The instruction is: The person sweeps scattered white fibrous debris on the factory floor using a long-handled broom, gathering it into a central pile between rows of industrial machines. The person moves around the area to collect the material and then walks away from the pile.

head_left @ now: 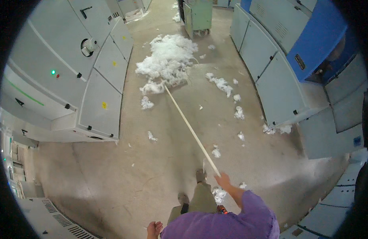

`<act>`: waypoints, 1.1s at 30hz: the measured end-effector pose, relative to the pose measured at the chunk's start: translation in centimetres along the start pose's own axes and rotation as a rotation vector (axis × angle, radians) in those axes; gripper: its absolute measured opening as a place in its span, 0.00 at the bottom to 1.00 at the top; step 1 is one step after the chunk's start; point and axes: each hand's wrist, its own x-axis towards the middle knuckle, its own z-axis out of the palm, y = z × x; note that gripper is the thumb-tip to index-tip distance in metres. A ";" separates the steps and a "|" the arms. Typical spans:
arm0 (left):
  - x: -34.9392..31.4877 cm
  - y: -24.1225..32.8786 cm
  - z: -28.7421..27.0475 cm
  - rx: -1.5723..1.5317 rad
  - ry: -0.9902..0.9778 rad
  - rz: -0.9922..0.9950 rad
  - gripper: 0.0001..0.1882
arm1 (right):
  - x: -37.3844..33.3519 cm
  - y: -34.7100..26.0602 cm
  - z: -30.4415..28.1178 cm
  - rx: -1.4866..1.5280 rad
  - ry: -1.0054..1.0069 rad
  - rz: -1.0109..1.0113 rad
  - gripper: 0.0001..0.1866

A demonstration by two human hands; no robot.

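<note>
My right hand [222,180] is wrapped round the near end of a long pale wooden pole [190,128]. The pole slants forward and left along the floor to a big heap of white fluffy fibre [168,55]. Its far end meets the near edge of the heap, and fluff hides whatever head it may carry. Low beside my body, my left hand [154,229] hangs away from the pole, its fingers loosely bent and a little apart, with nothing visible in them.
Loose fluff tufts [220,84] dot the floor [152,175]. Grey machine cabinets [100,105] line the left; more cabinets [271,85] and a blue machine housing [317,47] line the right. A green wheeled cart [200,18] stands beyond the heap. A vented grey cabinet [56,219] is near left.
</note>
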 end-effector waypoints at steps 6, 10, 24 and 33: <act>17.8 2.0 -5.4 0.029 0.180 -0.558 0.18 | -21.3 13.3 -5.1 -0.117 -0.401 0.667 0.24; 26.3 4.7 -3.7 0.532 -0.267 -0.125 0.13 | -38.6 14.9 -4.0 -0.106 -0.291 0.672 0.21; 22.4 -5.3 9.4 1.136 -0.534 -0.096 0.11 | -100.5 3.4 -2.9 -0.025 -0.514 1.383 0.16; 13.1 -21.5 3.1 1.370 -0.624 -0.299 0.12 | -111.5 12.3 2.7 0.060 -0.544 1.626 0.15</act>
